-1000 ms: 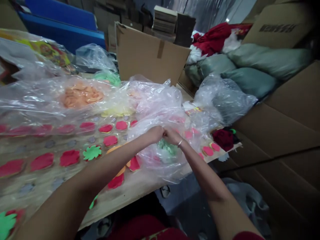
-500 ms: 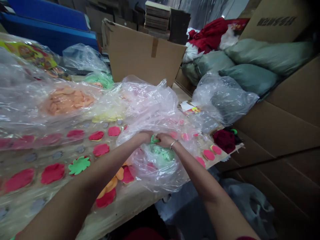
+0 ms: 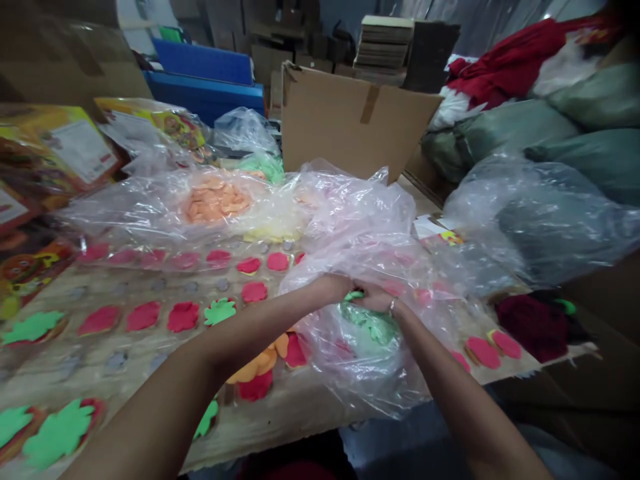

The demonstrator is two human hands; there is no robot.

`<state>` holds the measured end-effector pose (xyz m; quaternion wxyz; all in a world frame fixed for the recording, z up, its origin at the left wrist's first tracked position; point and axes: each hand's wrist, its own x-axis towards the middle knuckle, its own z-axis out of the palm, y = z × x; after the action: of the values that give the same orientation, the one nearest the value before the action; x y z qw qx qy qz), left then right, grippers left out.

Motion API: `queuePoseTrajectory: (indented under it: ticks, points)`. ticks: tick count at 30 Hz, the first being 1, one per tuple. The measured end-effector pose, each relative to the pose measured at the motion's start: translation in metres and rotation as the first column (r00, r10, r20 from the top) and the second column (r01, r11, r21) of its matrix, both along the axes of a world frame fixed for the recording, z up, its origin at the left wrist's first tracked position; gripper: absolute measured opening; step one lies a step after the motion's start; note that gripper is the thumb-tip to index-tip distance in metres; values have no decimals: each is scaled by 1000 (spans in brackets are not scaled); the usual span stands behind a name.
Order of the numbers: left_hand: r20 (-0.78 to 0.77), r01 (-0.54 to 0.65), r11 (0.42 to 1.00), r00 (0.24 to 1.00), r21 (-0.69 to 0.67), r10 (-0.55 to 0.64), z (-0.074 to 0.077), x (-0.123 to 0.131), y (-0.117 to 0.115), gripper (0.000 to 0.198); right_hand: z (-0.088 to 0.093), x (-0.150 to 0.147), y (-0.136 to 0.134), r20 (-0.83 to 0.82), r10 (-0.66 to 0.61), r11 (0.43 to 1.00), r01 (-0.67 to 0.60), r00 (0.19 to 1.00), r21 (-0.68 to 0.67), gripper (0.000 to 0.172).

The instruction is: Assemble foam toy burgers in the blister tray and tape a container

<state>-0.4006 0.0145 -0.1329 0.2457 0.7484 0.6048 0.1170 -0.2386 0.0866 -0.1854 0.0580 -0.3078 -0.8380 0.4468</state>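
Observation:
Both hands meet over a clear plastic bag (image 3: 345,373) that holds thin green pieces (image 3: 373,325), like felt or foam lettuce leaves. My left hand (image 3: 341,288) and my right hand (image 3: 373,298) are closed at a small green piece (image 3: 355,295) between them. Their fingertips are partly hidden. Left of the bag lie rows of red pieces (image 3: 183,316) on clear-wrapped bases, some topped with a green leaf-shaped piece (image 3: 220,311). Orange pieces (image 3: 260,360) rest by my left forearm.
Large plastic bags with orange pieces (image 3: 217,199) and yellow pieces (image 3: 270,233) lie across the table (image 3: 240,433). Behind them stands a cardboard box (image 3: 350,120). Printed boxes (image 3: 75,153) are at the left, stuffed sacks (image 3: 510,130) at the right.
The view has swung left, so more of the rows and the printed boxes show. My hands stay together over the bag, with the green piece between them.

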Motion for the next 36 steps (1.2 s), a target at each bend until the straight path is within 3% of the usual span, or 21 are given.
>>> queuePoseTrajectory:
  ticks: [4,6,7,8,9,11,12,13,15,17,20,22,23,28,33,36]
  points:
    - [117,12,999,993,53,-18,18,-7,-8,25,28,8,-10,-231,-180,970,133,956,-205,31]
    - [235,-81,992,970,99,56,26,-8,-14,27,48,9,-22,-346,-313,909,173,884,-380,38]
    - [376,-161,984,919,73,123,29,-8,-18,27,57,9,-28,-380,-369,873,175,848,-456,42]
    - [553,-223,975,810,-18,195,32,-7,-22,27,66,8,-35,-406,-406,846,169,819,-506,46]
    - [720,-233,959,637,-159,274,35,-6,-28,27,73,6,-41,-429,-425,837,166,797,-521,49]
    - [867,-116,902,249,-415,431,38,-5,-41,31,85,1,-54,-464,-411,878,203,785,-434,52]
    - [868,-69,879,136,-472,477,40,-6,-48,33,90,-3,-60,-472,-388,907,237,792,-348,52]
    - [860,-72,863,73,-500,504,40,-7,-56,34,94,-6,-67,-470,-356,930,255,808,-265,53]
    - [855,-187,842,15,-506,518,41,-12,-71,35,100,-15,-79,-453,-273,958,196,849,-210,59]
    - [856,-262,823,-23,-504,517,43,-22,-86,33,104,-26,-90,-469,-229,933,55,853,-355,62]
    - [858,-272,816,-101,-510,503,45,-45,-107,30,106,-48,-100,-469,-331,747,-77,819,-660,53]
    - [865,-279,819,-142,-501,481,47,-62,-121,29,106,-66,-103,-419,-408,639,-74,811,-765,45]
    - [868,-285,820,-160,-497,470,48,-71,-128,29,106,-76,-105,-394,-417,616,-64,819,-785,42]
    - [845,-374,758,-251,-534,471,48,-109,-160,30,103,-127,-119,-329,-337,635,-45,882,-771,45]
    - [819,-420,703,-315,-574,480,39,-139,-179,31,87,-168,-141,-310,-70,639,-196,948,-744,52]
    - [809,-459,667,-322,-587,491,31,-156,-188,27,74,-186,-146,-322,-124,641,-173,938,-748,43]
